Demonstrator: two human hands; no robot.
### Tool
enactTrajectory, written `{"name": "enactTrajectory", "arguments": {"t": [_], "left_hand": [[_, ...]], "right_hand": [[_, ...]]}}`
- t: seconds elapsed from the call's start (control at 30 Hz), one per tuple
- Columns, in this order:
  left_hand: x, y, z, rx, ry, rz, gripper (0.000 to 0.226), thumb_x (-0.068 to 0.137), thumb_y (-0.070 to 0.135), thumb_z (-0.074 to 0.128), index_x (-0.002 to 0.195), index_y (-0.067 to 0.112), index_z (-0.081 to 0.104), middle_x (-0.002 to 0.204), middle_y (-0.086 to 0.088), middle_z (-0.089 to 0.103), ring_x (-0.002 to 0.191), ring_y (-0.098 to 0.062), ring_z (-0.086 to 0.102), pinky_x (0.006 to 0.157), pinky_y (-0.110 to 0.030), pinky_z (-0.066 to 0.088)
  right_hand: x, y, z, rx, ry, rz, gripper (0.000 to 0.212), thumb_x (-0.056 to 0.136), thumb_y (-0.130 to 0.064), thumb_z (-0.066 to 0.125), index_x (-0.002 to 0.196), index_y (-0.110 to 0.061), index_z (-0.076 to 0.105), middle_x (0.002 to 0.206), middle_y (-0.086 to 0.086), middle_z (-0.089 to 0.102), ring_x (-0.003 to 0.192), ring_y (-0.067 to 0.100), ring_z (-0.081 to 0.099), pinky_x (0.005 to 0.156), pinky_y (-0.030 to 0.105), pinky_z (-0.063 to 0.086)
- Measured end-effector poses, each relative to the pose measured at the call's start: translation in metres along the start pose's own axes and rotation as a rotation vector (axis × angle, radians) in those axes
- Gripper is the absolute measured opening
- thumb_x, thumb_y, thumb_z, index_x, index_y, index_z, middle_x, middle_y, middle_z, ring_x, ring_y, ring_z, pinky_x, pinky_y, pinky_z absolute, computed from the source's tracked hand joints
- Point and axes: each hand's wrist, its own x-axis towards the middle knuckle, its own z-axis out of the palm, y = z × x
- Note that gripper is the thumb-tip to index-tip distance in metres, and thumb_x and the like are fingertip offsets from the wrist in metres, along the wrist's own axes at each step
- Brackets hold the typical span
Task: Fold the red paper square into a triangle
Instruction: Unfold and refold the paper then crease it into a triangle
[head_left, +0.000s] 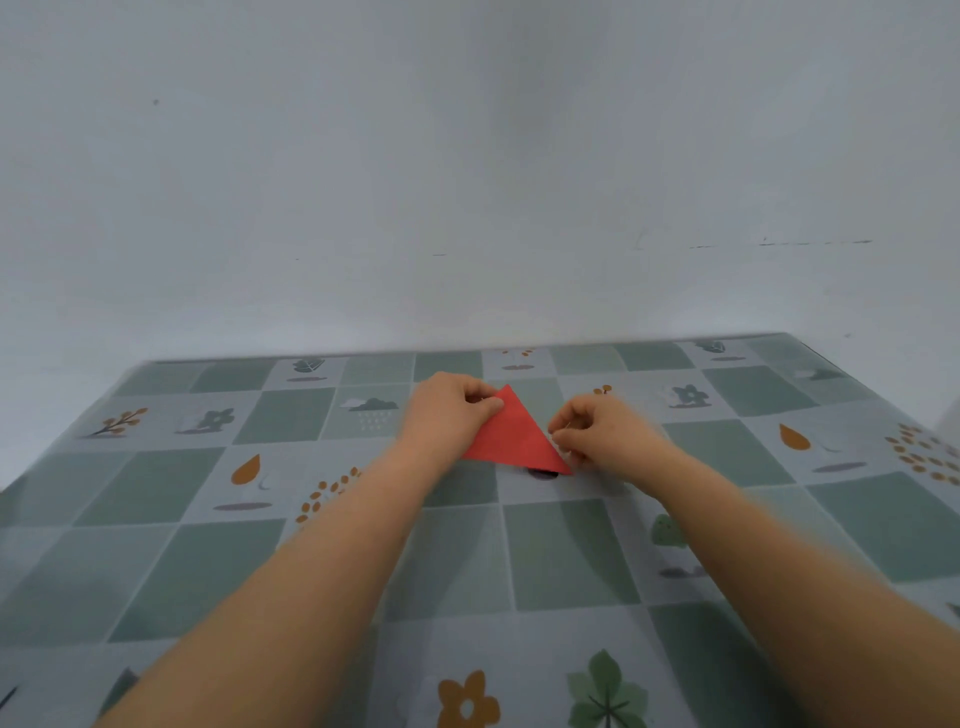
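The red paper (514, 436) lies on the table as a flat triangle, its apex pointing away from me and its long edge toward me. My left hand (449, 410) rests on the triangle's left side, fingertips curled onto the paper near the apex. My right hand (597, 431) sits at the right edge, fingers bent and pinching the paper near its lower right corner. The lower left corner is hidden under my left wrist.
The table wears a checked cloth (291, 519) in green and grey squares with leaf, flower and drop prints. Its far edge meets a plain pale wall (467, 182). The table's right edge (893, 395) slants off at the right.
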Motion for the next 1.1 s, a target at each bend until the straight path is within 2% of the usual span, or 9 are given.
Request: {"name": "enactTrajectory", "arguments": {"t": [0.07, 0.17, 0.23, 0.33, 0.5, 0.67, 0.83, 0.97, 1.1], "left_hand": [[0.002, -0.005, 0.004, 0.056, -0.025, 0.016, 0.015, 0.082, 0.027, 0.068, 0.092, 0.021, 0.076, 0.092, -0.001, 0.076, 0.088, -0.018, 0.067, 0.081, -0.032, 0.052], [0.006, -0.009, 0.007, 0.072, -0.040, 0.001, 0.013, 0.081, 0.027, 0.069, 0.090, 0.020, 0.076, 0.092, -0.002, 0.076, 0.087, -0.018, 0.067, 0.082, -0.033, 0.052], [0.010, -0.012, 0.006, 0.048, -0.040, -0.025, 0.013, 0.080, 0.028, 0.071, 0.088, 0.020, 0.076, 0.091, -0.004, 0.076, 0.087, -0.019, 0.068, 0.084, -0.036, 0.053], [0.013, -0.016, 0.005, 0.126, -0.060, -0.014, 0.015, 0.080, 0.032, 0.070, 0.090, 0.023, 0.075, 0.094, -0.002, 0.075, 0.090, -0.019, 0.067, 0.083, -0.035, 0.052], [0.008, -0.015, 0.015, 0.491, -0.003, 0.155, 0.031, 0.086, 0.033, 0.061, 0.115, 0.025, 0.064, 0.116, -0.001, 0.063, 0.113, -0.022, 0.054, 0.092, -0.034, 0.043], [-0.005, -0.009, 0.042, 0.452, -0.035, 0.296, 0.039, 0.091, 0.012, 0.046, 0.129, 0.014, 0.055, 0.137, -0.006, 0.053, 0.127, -0.024, 0.044, 0.106, -0.033, 0.033], [-0.015, -0.013, 0.064, 0.512, -0.195, 0.221, 0.046, 0.099, 0.017, 0.033, 0.145, 0.010, 0.029, 0.156, -0.008, 0.028, 0.144, -0.023, 0.021, 0.118, -0.037, 0.014], [-0.019, -0.018, 0.069, 0.589, -0.187, 0.214, 0.047, 0.102, 0.023, 0.025, 0.147, 0.014, 0.024, 0.159, -0.003, 0.022, 0.146, -0.021, 0.014, 0.118, -0.039, 0.009], [-0.019, -0.022, 0.065, 0.633, -0.234, 0.143, 0.048, 0.101, 0.034, 0.020, 0.149, 0.030, 0.017, 0.161, 0.003, 0.010, 0.148, -0.023, 0.004, 0.119, -0.048, 0.002]], "right_hand": [[-0.001, 0.003, 0.006, -0.029, 0.006, 0.008, 0.008, 0.087, -0.014, 0.060, 0.087, -0.009, 0.066, 0.063, 0.002, 0.064, 0.055, 0.013, 0.059, 0.059, 0.023, 0.049], [-0.002, 0.004, 0.008, -0.094, 0.018, 0.003, 0.014, 0.087, -0.024, 0.060, 0.088, -0.012, 0.068, 0.075, -0.001, 0.066, 0.068, 0.013, 0.061, 0.065, 0.026, 0.046], [-0.002, 0.004, 0.007, -0.172, 0.020, -0.004, 0.012, 0.084, -0.023, 0.063, 0.088, -0.014, 0.069, 0.084, -0.002, 0.066, 0.080, 0.014, 0.060, 0.066, 0.025, 0.044], [0.000, 0.006, 0.010, -0.205, 0.052, -0.012, 0.006, 0.082, -0.019, 0.064, 0.086, -0.015, 0.066, 0.076, -0.007, 0.059, 0.076, 0.014, 0.056, 0.059, 0.020, 0.041], [-0.004, 0.010, 0.022, -0.349, 0.081, -0.066, 0.012, 0.083, -0.023, 0.061, 0.093, -0.019, 0.057, 0.084, -0.001, 0.060, 0.081, 0.021, 0.058, 0.068, 0.032, 0.043], [-0.011, 0.012, 0.031, -0.442, 0.164, -0.191, 0.011, 0.085, -0.021, 0.058, 0.080, -0.012, 0.061, 0.089, 0.007, 0.064, 0.084, 0.026, 0.058, 0.072, 0.037, 0.047], [-0.017, 0.014, 0.028, -0.405, 0.164, -0.195, 0.018, 0.082, -0.021, 0.056, 0.078, -0.010, 0.070, 0.083, 0.008, 0.064, 0.079, 0.025, 0.059, 0.069, 0.033, 0.045], [-0.027, 0.022, 0.026, -0.439, 0.147, -0.170, 0.022, 0.084, -0.023, 0.052, 0.087, -0.018, 0.073, 0.088, 0.004, 0.069, 0.084, 0.026, 0.062, 0.074, 0.036, 0.050], [-0.031, 0.024, 0.024, -0.487, 0.172, -0.156, 0.029, 0.085, -0.024, 0.050, 0.102, -0.029, 0.073, 0.101, 0.001, 0.073, 0.092, 0.026, 0.064, 0.081, 0.037, 0.051]]}}
